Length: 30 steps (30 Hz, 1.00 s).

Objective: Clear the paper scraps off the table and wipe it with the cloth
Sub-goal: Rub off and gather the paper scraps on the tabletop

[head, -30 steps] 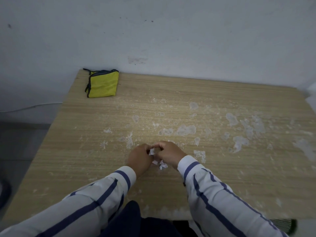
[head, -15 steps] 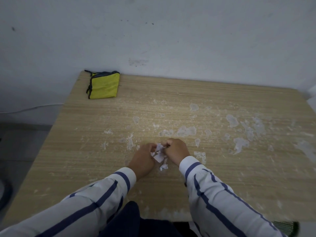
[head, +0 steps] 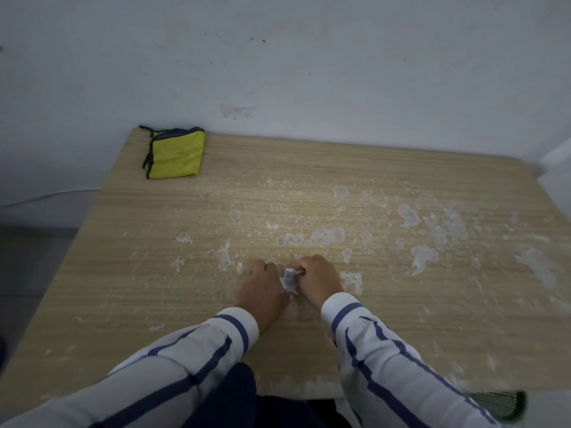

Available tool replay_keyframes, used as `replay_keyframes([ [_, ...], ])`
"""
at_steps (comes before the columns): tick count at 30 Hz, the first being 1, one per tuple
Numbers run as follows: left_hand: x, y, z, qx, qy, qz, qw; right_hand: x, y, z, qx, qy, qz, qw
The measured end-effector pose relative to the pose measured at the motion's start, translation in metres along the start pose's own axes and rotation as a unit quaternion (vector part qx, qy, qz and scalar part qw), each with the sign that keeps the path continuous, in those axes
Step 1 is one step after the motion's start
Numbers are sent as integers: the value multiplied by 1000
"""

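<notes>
Table is seen mottled with whitish patches, thickest across its middle and right half. Whether these are flat paper or dried residue cannot be made out. The yellow cloth lies folded at the table's far left corner, well apart from both hands, so wiping is judged not yet begun.

At the middle of the table, toward its front edge, the right hand is clamped on a crumpled wad of paper scraps, pinched at its top. The left hand is laid just beside the wad. Its fingertips are hidden, so its grip cannot be told.

Gathering is judged the step in hand. Next, any loose bits are to be added to the wad and carried off the table. No bin is shown, and the table's right edge is cut off.
</notes>
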<state>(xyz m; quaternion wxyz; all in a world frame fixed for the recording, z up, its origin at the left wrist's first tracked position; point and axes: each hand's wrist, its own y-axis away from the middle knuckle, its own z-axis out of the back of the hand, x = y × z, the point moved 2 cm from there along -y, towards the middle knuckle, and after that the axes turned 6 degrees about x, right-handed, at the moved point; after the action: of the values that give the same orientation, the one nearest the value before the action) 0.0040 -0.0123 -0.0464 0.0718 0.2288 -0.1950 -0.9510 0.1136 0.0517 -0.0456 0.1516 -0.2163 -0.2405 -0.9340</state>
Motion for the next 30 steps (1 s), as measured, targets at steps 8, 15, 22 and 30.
replay_keyframes([
  [8, 19, -5, 4, -21, 106, -25, 994, 8, -5, -12, 97, 11, 29, 995],
  [15, 22, -10, 12, -13, 84, -26, 996, 15, -8, -19, 113, 63, 15, 992],
  [22, 27, -25, 15, -1, 97, -1, 995, 24, -14, -32, 103, 67, 58, 991],
  [30, 27, -17, 18, -14, 83, 21, 996, 30, -15, -38, 53, 71, 94, 992],
])
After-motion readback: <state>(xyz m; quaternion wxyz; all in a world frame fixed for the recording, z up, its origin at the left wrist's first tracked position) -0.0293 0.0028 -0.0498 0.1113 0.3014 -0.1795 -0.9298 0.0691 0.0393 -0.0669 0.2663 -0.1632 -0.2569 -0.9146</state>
